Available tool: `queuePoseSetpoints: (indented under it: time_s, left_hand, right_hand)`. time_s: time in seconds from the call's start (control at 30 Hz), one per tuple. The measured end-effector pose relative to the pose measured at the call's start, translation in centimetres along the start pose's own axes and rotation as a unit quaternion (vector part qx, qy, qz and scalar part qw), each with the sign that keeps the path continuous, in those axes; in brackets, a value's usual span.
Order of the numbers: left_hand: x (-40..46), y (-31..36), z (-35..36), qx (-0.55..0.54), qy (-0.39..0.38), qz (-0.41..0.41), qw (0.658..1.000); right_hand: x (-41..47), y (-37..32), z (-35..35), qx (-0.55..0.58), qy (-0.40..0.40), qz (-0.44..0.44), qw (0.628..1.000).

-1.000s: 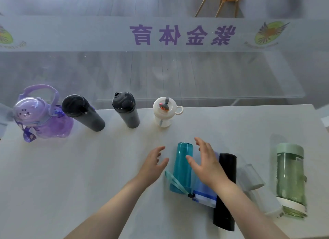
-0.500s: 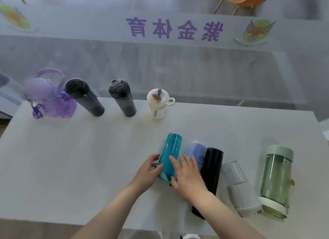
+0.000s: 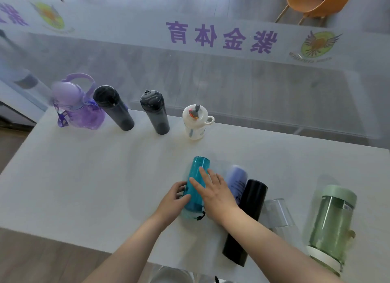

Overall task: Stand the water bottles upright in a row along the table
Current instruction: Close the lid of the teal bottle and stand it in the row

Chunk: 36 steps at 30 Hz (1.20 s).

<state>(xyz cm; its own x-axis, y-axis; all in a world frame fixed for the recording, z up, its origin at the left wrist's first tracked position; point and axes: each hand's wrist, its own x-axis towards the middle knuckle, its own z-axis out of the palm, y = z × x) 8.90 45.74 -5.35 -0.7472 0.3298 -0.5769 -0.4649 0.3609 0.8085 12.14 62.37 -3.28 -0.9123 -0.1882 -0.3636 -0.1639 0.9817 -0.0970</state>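
Covering teal bottle (image 3: 195,177), right hand (image 3: 213,193)

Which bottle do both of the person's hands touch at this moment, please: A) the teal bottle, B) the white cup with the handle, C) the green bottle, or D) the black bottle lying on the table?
A: the left hand grips the side of the teal bottle and the right hand lies across its top, while the other bottles go untouched.

Teal bottle (image 3: 196,177), lilac bottle (image 3: 237,180), black bottle (image 3: 247,217), green bottle (image 3: 331,223), white table (image 3: 95,177).
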Motion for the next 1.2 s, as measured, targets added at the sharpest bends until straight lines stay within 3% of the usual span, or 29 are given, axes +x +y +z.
queuePoseSetpoints:
  time_s: [0.27, 0.43, 0.57, 0.73, 0.93, 1.1, 1.2]
  left_hand:
    - [-0.8, 0.3, -0.5, -0.002, 0.015, 0.013, 1.0]
    - [-1.3, 0.8, -0.9, -0.018, 0.027, 0.023, 0.999]
    - [-2.0, 1.7, -0.9, -0.055, 0.022, 0.044, 0.997]
    - [-2.4, 3.6, -0.6, -0.08, 0.008, 0.078, 0.994]
    - [-2.3, 5.2, 0.2, -0.047, -0.064, 0.117, 0.99]
    - [-1.7, 6.0, 0.8, 0.017, -0.13, 0.138, 0.982]
    - [-1.1, 6.1, 1.5, 0.05, -0.126, 0.157, 0.978]
  right_hand:
    - [0.3, 0.3, -0.1, -0.022, 0.0, -0.057, 0.998]
    - [0.2, 0.9, 0.4, 0.034, 0.021, -0.046, 0.998]
    - [-0.4, 1.5, 0.4, 0.143, 0.047, -0.003, 0.989]
    - [-2.0, 2.3, 0.0, 0.264, 0.077, 0.037, 0.961]
    - [-2.7, 2.6, -1.5, 0.353, 0.092, 0.1, 0.926]
    - [-3.0, 3.4, -3.1, 0.481, 0.054, 0.105, 0.869]
    - [-3.2, 4.1, -3.9, 0.544, 0.037, 0.081, 0.834]
